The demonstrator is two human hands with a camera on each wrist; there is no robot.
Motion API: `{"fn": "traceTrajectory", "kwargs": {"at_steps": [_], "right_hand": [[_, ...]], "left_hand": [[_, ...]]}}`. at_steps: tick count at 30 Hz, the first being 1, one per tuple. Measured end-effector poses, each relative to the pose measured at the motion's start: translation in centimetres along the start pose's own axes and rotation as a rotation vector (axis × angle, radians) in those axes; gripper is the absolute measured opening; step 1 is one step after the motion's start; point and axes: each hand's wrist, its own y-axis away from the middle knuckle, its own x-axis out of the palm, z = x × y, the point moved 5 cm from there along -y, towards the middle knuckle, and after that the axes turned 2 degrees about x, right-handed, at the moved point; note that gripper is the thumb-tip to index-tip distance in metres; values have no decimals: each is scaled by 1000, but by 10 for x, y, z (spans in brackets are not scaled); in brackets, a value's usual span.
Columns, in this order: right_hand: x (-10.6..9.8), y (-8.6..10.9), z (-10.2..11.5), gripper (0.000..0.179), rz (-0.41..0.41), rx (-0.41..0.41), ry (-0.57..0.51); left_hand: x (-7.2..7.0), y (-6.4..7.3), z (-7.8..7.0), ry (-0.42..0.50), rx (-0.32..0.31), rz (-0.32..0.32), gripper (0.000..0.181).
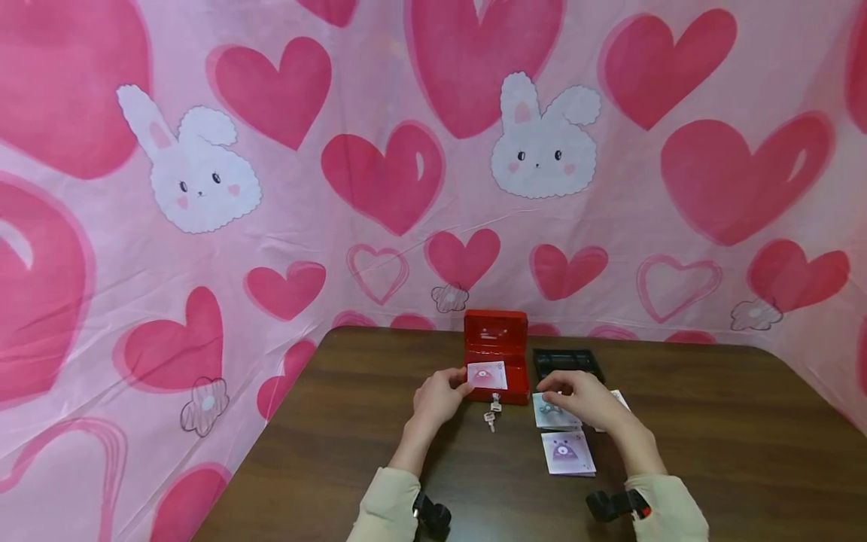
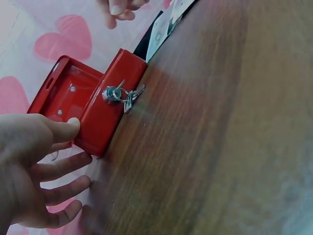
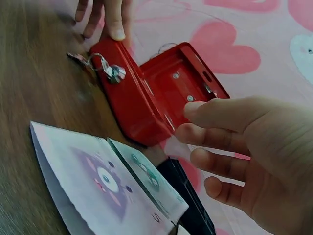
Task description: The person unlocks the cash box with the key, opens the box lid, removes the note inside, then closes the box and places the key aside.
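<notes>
A red cash box [image 1: 518, 382] stands with its lid raised, and a pink play banknote [image 1: 486, 375] shows in its opening. My left hand [image 1: 439, 395] holds the box's left edge, thumb on the rim and index finger at the side wall, the other fingers loose. Two keys on a ring [image 2: 130, 98] hang at the front lock. My right hand [image 1: 581, 395] hovers over a stack of teal notes [image 1: 552, 415], its fingers gently bent with nothing between them. Nearer lies a stack of purple notes [image 1: 567, 452].
Behind the teal notes sits a black tray [image 1: 569, 361], right of the box. Part of another pale note [image 1: 620, 399] shows beyond my right hand. The brown wooden table [image 1: 325, 452] ends at a pink heart-patterned cloth [image 1: 379, 90].
</notes>
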Motion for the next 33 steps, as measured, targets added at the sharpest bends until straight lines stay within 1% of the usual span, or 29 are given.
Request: {"fn": "traceTrajectory", "kwargs": {"at_steps": [6, 12, 15, 20, 27, 30, 33], "right_hand": [[8, -9, 5, 19, -10, 2, -50], [12, -28, 12, 20, -72, -38, -52], [13, -35, 12, 21, -97, -12, -53], [15, -45, 9, 23, -129, 33, -47], [17, -61, 13, 24, -137, 38, -47], [21, -63, 10, 26, -119, 63, -88], [27, -63, 5, 27, -96, 93, -107]], "left_hand": [[-1, -3, 0, -20, 16, 6, 37], [-6, -4, 1, 4, 0, 6, 36], [-6, -4, 1, 6, -6, 8, 36], [-6, -4, 0, -4, 1, 1, 36], [-7, -4, -1, 13, 8, -12, 36], [-5, -2, -2, 22, 5, -3, 37], [-2, 0, -2, 26, 2, 12, 36]]}}
